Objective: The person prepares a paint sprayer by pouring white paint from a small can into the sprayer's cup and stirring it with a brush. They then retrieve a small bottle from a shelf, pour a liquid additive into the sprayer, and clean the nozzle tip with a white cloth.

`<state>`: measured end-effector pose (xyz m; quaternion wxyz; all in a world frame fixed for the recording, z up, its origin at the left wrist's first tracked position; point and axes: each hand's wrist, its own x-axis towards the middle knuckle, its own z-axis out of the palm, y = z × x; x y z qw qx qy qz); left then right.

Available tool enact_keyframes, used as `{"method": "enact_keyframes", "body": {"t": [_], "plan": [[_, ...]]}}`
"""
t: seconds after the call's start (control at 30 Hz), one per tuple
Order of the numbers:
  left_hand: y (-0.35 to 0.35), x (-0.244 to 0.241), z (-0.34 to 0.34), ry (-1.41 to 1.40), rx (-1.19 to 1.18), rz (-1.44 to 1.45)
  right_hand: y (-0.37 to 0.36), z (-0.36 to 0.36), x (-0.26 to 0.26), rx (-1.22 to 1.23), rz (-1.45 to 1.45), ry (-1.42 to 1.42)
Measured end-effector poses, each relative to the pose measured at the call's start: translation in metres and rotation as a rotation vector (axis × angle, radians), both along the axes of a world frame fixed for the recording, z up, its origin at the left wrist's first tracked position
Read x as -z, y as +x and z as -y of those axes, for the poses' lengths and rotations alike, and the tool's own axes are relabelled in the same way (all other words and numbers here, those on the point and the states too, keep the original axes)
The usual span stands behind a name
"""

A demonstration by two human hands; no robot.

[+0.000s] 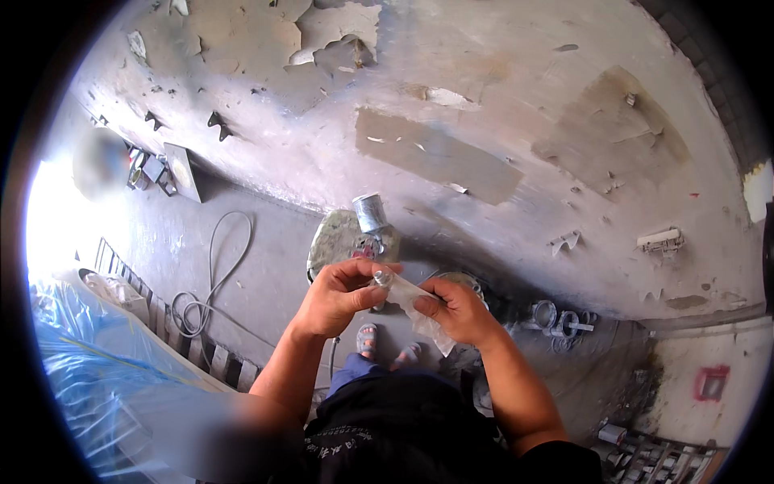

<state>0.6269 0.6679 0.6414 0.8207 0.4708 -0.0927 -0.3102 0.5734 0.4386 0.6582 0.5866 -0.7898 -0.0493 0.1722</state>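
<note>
Between the thumb and fingers of my left hand (347, 296) sits a small metal threaded part (382, 278). My right hand (456, 308) pinches a crumpled, translucent whitish bag or sheet (408, 299), which reaches across to the metal part and hangs down below my fingers. Whether the part is inside the bag's edge or only against it, I cannot tell. Just beyond my hands, a metal cup (370, 213) stands tilted on what looks like a spray gun (376, 241). It rests on a worn, paint-stained stool (332, 239), partly hidden by my left hand.
A grey hose (213, 284) lies looped on the floor at left. Blue plastic sheeting (91, 351) covers something beside slatted wood (221, 363). Tins and boxes (148, 169) stand by the peeling wall (447, 151). Metal rings (556, 317) lie at right, near a pallet-like stack (659, 463).
</note>
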Motion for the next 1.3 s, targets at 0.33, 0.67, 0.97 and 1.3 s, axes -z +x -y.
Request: {"method": "enact_keyframes", "body": {"t": [0.33,0.67,0.97,1.3], "plan": [[-0.01,-0.005,0.018,-0.041,0.003,-0.029,-0.008,-0.009,0.007,0.176,0.314,0.374],[-0.008,-0.017,0.006,-0.085,0.02,0.115,-0.015,-0.007,0.005,0.458,0.141,0.33],[-0.025,-0.012,0.031,-0.026,0.028,0.059,-0.009,-0.011,0.014,0.387,0.686,-0.113],[-0.024,-0.009,0.036,-0.069,-0.033,0.035,-0.009,-0.017,0.016,0.567,0.392,0.252]]}}
